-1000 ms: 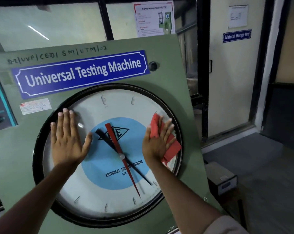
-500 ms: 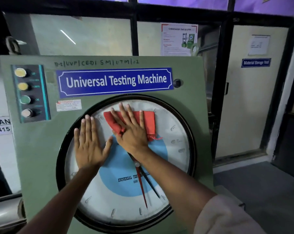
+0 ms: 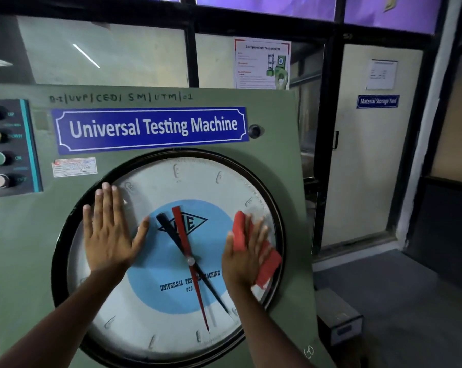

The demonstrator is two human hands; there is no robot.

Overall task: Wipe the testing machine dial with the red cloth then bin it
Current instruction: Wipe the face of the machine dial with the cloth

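The round dial [image 3: 171,322] of the green testing machine [image 3: 275,115] fills the middle of the view, with a black rim, a white face, a blue centre and red and black pointers. My right hand [image 3: 244,254] presses the red cloth [image 3: 268,262] flat against the glass at the dial's right side, near the rim. The cloth shows above and to the right of my fingers. My left hand [image 3: 109,232] lies flat and spread on the dial's upper left, holding nothing.
A panel of push buttons [image 3: 1,147] sits on the machine's left edge. To the right are a cream door [image 3: 365,168], a grey floor and a small box [image 3: 341,322] beside the machine's foot. No bin is in view.
My right hand has swept the red cloth from the dial's top centre down to its right side. My left hand has stayed flat on the upper left.
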